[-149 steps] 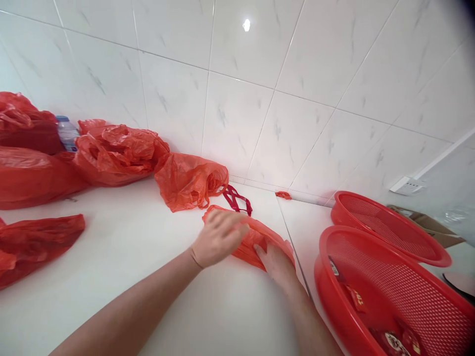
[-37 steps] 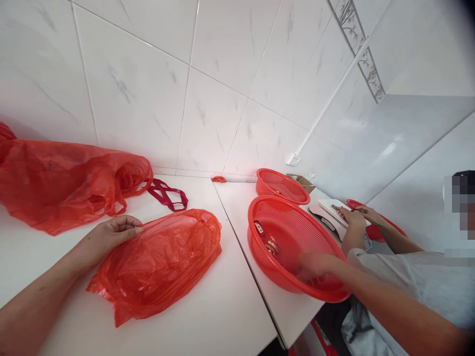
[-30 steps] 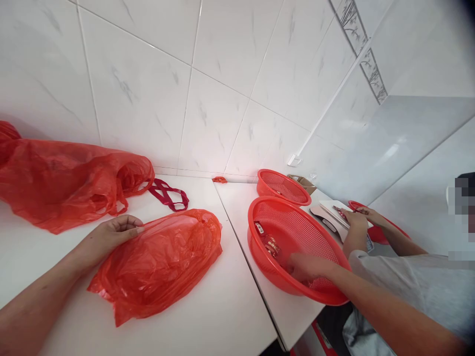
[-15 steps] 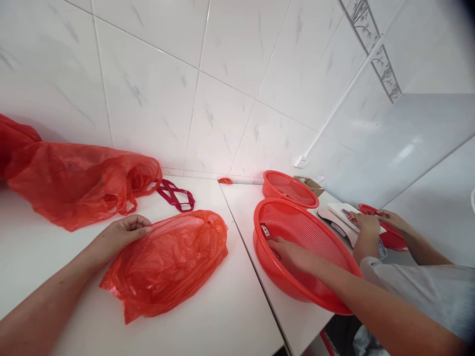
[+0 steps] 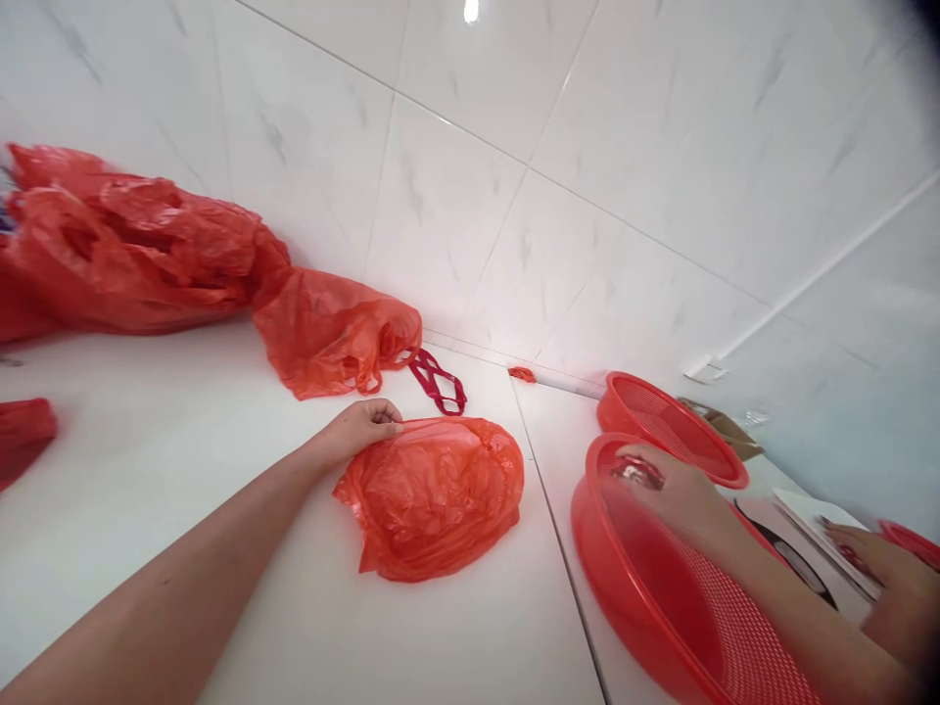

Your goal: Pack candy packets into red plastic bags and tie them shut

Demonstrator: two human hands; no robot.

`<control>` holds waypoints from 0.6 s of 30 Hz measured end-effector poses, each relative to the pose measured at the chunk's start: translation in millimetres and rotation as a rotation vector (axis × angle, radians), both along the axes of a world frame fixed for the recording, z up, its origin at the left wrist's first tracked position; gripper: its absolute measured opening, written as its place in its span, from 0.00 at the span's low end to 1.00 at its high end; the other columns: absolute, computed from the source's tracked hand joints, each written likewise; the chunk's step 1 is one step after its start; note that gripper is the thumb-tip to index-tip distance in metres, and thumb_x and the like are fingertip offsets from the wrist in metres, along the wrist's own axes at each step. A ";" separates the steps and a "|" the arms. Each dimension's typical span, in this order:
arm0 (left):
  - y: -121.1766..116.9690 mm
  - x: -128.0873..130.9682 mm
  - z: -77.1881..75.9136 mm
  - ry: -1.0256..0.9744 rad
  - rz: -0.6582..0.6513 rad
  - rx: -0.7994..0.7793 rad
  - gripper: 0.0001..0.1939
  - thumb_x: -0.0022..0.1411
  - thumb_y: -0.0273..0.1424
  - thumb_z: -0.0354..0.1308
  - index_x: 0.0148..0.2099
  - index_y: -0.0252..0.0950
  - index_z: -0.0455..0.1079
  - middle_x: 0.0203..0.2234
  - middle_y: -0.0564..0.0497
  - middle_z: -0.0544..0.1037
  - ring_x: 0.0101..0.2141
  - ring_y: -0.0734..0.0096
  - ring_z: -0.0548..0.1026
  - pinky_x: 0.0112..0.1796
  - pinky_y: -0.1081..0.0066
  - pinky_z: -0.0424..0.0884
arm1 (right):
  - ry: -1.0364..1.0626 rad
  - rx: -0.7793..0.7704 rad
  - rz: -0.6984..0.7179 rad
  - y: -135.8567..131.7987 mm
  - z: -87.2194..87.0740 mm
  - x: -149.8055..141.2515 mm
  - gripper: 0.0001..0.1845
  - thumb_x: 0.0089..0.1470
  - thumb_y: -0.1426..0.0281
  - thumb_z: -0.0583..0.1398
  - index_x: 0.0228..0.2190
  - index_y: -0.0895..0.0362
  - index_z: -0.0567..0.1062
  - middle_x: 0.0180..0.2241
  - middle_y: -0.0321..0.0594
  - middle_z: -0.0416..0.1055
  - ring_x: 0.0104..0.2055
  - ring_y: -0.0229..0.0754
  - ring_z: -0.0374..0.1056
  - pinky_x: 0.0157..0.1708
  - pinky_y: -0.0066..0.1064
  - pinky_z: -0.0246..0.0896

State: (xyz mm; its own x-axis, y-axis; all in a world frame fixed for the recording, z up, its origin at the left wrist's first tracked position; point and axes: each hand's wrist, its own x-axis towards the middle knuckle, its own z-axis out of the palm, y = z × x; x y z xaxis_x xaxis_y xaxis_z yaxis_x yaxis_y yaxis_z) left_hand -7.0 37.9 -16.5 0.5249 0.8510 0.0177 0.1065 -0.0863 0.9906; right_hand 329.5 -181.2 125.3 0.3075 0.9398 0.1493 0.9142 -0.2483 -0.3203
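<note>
My left hand [image 5: 359,427] rests at the near edge of a crumpled red plastic bag [image 5: 437,494] lying on the white counter [image 5: 183,460], its fingers curled over the bag's rim. Over the near rim of a large red mesh basket [image 5: 632,587] my right hand [image 5: 680,494] is closed around small shiny red packets [image 5: 637,473], lifted above the basket's inside. The two hands are about a basket's width apart.
More red plastic bags [image 5: 147,250] pile against the tiled wall at the back left, with a dark red strap [image 5: 439,379] beside them. A second red basket [image 5: 672,426] stands behind the first. Another person's hand [image 5: 885,578] works over a white tray at the lower right.
My right hand has come up out of the basket holding red packets. My left hand has stayed on the bag's edge. The view has swung to the left.
</note>
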 end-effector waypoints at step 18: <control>0.3 -0.7 -2.3 -0.064 -0.010 -0.012 0.14 0.46 0.38 0.63 0.31 0.35 0.66 0.21 0.56 0.72 0.22 0.76 0.68 0.24 0.75 0.62 | -0.131 0.204 0.133 71.7 -2.4 -54.8 0.11 0.53 0.59 0.55 0.28 0.52 0.72 0.27 0.34 0.71 0.27 0.39 0.65 0.27 0.30 0.57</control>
